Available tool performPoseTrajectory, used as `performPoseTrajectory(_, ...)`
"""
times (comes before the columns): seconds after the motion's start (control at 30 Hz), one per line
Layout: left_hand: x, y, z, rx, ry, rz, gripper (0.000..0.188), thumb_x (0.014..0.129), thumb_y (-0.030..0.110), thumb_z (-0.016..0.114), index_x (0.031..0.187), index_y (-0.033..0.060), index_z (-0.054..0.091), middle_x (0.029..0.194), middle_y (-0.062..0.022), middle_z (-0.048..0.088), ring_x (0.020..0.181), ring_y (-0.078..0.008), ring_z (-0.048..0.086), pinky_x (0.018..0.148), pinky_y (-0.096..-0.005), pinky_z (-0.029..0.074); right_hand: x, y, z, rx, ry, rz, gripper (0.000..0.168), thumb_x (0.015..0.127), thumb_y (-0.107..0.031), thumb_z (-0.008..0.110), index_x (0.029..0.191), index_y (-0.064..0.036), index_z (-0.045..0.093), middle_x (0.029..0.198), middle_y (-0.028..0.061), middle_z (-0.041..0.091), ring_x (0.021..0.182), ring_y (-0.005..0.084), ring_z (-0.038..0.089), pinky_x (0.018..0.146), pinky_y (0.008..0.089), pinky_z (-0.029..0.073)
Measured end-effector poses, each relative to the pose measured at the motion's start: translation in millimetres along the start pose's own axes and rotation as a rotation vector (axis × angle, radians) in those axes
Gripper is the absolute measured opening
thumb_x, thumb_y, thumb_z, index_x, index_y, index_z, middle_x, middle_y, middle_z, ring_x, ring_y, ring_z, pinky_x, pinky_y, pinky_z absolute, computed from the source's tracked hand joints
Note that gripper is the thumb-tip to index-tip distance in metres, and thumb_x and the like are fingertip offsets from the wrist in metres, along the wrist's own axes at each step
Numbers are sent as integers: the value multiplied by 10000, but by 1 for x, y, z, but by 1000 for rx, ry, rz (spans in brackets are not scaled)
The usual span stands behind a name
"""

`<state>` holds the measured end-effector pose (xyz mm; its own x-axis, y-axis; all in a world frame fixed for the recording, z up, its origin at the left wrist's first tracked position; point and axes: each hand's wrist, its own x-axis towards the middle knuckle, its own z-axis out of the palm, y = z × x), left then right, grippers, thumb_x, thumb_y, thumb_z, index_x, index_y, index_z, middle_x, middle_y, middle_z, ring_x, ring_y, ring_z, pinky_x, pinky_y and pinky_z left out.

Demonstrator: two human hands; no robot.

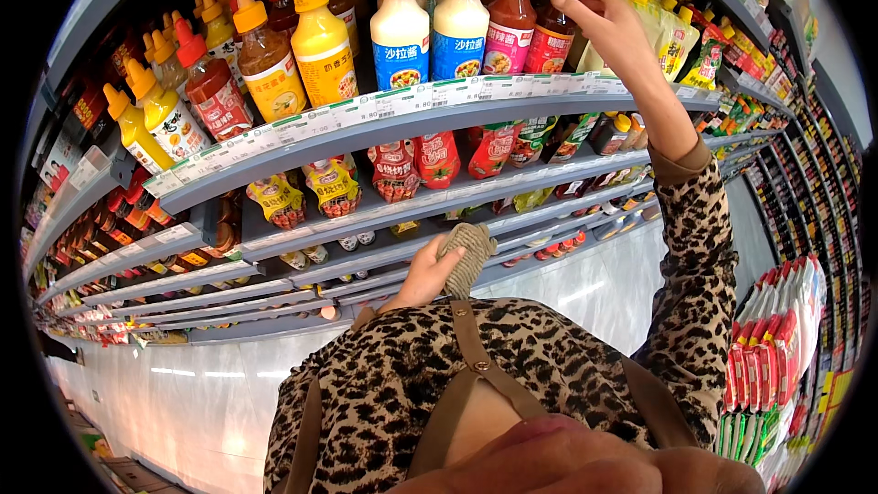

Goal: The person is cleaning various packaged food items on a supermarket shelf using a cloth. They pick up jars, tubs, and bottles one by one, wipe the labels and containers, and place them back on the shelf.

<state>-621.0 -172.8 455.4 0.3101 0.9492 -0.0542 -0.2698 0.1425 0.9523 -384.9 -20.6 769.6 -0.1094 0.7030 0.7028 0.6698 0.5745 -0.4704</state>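
My right hand (610,24) is raised to the upper shelf, its thumb and fingers at the neck and yellow cap of a dark sauce squeeze bottle (551,41) with a red label. The bottle stands upright at the shelf's front edge. Left of it are a pink-labelled sauce bottle (509,31) and two cream-coloured salad dressing bottles (400,34) with blue labels. Pale sauce pouches (675,48) stand to its right, partly behind my hand. Lower down, close to my chest, my left hand (429,274) grips a bunched olive-brown ribbed cloth (468,257).
A shelf edge with price tags (411,96) curves below the bottles. Yellow and red squeeze bottles (326,48) continue leftward. Lower shelves carry tomato sauce pouches (436,159) and jars. Red-and-white bags (772,350) hang at right. Pale glossy floor (206,398) lies below.
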Motion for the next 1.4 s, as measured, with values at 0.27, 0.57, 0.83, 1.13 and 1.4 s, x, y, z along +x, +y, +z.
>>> performPoseTrajectory(0.27,4,-4,10,-17,17,1,319,965,160,551,1213,-36,512,1018,-58,627,880,-111,597,756,-285,499,19,9,-1,-99,-84,0,506,792,-426,697,998,35,670,860,146,699,805,221,679,732,324,511)
performPoseTrajectory(0.57,6,-2,25,-17,-1,-31,339,967,169,551,1229,-41,504,1065,-75,625,909,-117,597,766,-292,495,3,7,-32,305,-58,-8,307,904,-237,657,1116,-25,588,994,23,663,876,63,606,746,227,483)
performPoseTrajectory(0.83,13,-11,30,-107,-56,-94,367,975,171,514,1284,-24,485,1121,-86,622,980,-144,606,837,-299,494,-25,-42,-77,592,62,-1,195,927,-77,586,1103,-1,547,997,30,620,896,101,593,804,248,490)
performPoseTrajectory(1.13,27,48,53,-241,-235,-125,475,982,207,464,1394,-8,362,1297,-122,520,1169,-197,534,985,-346,439,-70,-31,-101,492,-88,107,355,942,-286,568,1190,-32,587,1075,46,663,957,101,644,828,261,521)
performPoseTrajectory(1.4,40,146,97,-377,-488,125,567,988,243,391,1474,8,219,1462,-113,367,1338,-207,377,1108,-370,300,-86,-46,-98,462,-203,166,381,926,-319,582,1169,-26,599,1036,39,668,908,76,647,778,231,526)
